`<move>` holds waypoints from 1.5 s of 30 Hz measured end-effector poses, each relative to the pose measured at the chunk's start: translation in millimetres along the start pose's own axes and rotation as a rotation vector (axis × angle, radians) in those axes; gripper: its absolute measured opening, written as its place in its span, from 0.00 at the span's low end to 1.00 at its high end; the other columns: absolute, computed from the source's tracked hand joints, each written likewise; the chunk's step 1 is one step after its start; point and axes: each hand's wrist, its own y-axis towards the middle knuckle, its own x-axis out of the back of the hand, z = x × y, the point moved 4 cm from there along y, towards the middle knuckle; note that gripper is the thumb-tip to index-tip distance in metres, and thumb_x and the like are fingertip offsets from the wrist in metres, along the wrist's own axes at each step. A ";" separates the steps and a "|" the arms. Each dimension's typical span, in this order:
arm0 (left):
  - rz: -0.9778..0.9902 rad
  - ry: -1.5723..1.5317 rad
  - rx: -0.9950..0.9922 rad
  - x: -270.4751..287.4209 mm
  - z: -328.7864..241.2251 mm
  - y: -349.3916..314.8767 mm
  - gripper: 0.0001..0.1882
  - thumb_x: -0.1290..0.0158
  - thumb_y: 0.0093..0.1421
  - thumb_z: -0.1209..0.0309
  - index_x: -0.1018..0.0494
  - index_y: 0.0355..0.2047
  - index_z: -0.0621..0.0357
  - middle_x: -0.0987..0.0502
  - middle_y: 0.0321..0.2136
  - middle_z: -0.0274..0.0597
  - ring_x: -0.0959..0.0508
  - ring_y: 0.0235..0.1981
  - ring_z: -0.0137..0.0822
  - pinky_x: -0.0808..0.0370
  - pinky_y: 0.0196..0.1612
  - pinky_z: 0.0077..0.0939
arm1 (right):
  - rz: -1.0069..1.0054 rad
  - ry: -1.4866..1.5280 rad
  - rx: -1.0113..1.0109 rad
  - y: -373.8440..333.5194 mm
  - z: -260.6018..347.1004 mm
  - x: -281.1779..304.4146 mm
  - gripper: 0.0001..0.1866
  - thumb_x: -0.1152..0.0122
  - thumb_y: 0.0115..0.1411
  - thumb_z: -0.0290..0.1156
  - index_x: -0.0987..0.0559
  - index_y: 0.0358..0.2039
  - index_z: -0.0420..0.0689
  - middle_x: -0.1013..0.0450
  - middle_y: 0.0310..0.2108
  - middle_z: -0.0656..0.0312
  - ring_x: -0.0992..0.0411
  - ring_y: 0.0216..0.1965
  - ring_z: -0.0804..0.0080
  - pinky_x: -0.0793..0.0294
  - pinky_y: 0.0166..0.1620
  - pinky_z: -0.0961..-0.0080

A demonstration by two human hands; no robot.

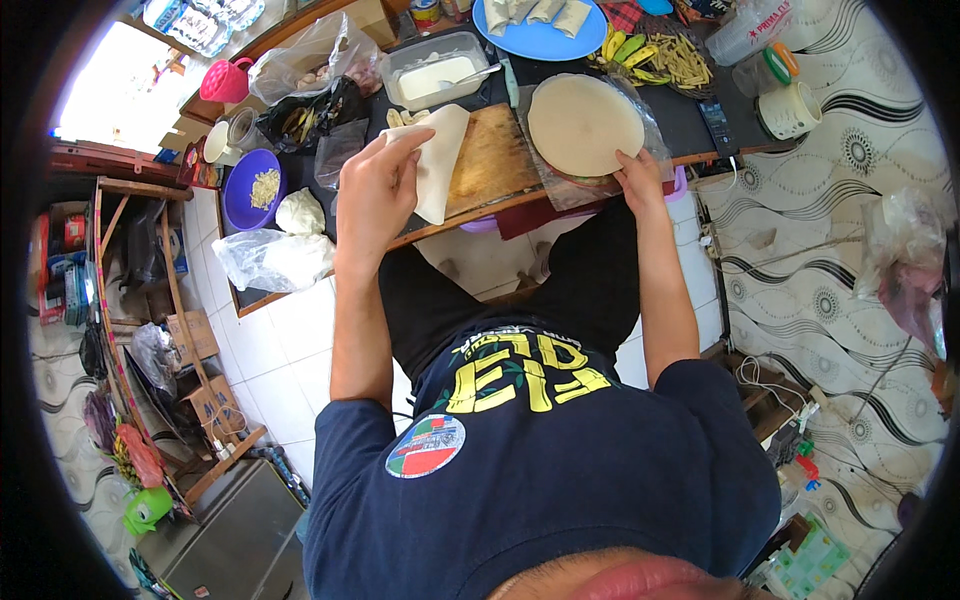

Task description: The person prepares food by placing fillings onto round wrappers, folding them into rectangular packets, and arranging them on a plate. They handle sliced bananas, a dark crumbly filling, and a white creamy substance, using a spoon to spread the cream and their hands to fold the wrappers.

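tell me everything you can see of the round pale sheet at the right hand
The round pale sheet is cream-beige, thin and smooth-looking, like a dough wrapper; whether it is one layer or a stack is unclear. It lies roughly flat, with clear plastic beneath it, right of the wooden board. The right hand touches its near right edge with the fingertips. A greenish-red sliver shows under its near edge.
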 end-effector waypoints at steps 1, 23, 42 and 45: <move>0.023 0.041 -0.002 -0.3 -0.5 0.0 0.14 0.45 0.62 0.82 0.18 0.46 0.59 0.16 0.39 0.48 0.15 0.33 0.37 0.21 0.38 0.27 | -0.016 -0.044 0.045 -3.4 -0.5 -2.5 0.22 0.41 0.67 0.24 0.30 0.61 0.39 0.26 0.56 0.54 0.26 0.56 0.61 0.24 0.55 0.67; 0.283 0.250 -0.306 -130.1 67.0 -98.3 0.10 0.42 0.55 0.71 0.20 0.38 0.58 0.22 0.51 0.43 0.27 0.58 0.47 0.32 0.60 0.47 | 0.388 -0.522 0.408 -86.4 -45.6 -168.8 0.34 0.31 0.57 0.33 0.33 0.62 0.39 0.26 0.54 0.55 0.24 0.52 0.60 0.24 0.53 0.62; -0.198 0.080 0.343 -85.1 152.6 -51.7 0.22 0.38 0.56 0.69 0.26 0.50 0.63 0.23 0.44 0.56 0.23 0.47 0.57 0.26 0.50 0.46 | 0.209 -0.944 0.725 -63.6 2.3 -161.9 0.27 0.31 0.53 0.28 0.23 0.55 0.38 0.23 0.46 0.47 0.23 0.44 0.49 0.24 0.51 0.60; -0.252 0.050 0.307 -79.0 177.1 -25.3 0.22 0.39 0.56 0.70 0.26 0.50 0.66 0.21 0.42 0.58 0.21 0.46 0.57 0.25 0.50 0.46 | 0.177 -0.904 0.867 -81.3 1.0 -156.9 0.25 0.31 0.54 0.28 0.22 0.53 0.39 0.24 0.48 0.47 0.24 0.47 0.52 0.25 0.51 0.62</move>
